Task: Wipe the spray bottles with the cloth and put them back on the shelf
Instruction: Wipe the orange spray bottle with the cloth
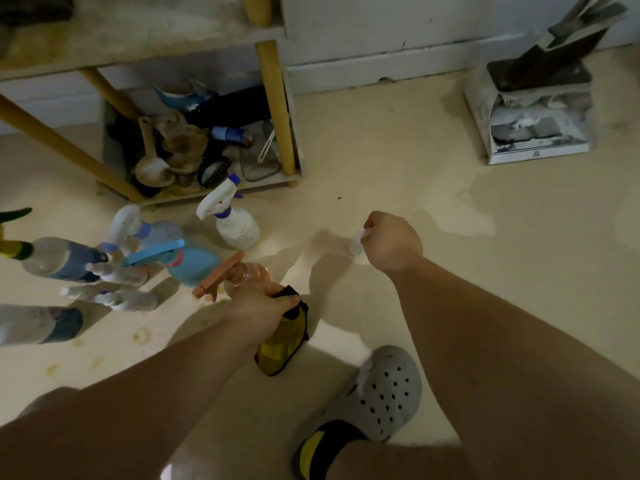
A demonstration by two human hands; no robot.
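Shelf (138, 46): wooden unit at upper left. Its lower tier holds mixed clutter, and no wiped spray bottle can be identified on it.

Floor (450, 271): carries the work.

Bottle group (149, 258): several spray bottles stand or lie on the floor at left, just in front of the shelf. A white bottle (235, 223) with a purple collar stands upright nearest it.

Judgement: the task looks early to middling. Whether any bottle has been wiped cannot be told, and all returns to the shelf appear outstanding.

Cloth (282, 344): yellow, black-edged, bunched beneath the left hand (256, 303) and hanging towards the floor.

Orange-trigger bottle (239, 275): clear body, gripped at the neck by that hand, trigger pointing left, touching the cloth.

Right hand (391, 242): well apart from that bottle, fingers curled, pinching a small white object (356, 242) that cannot be identified.
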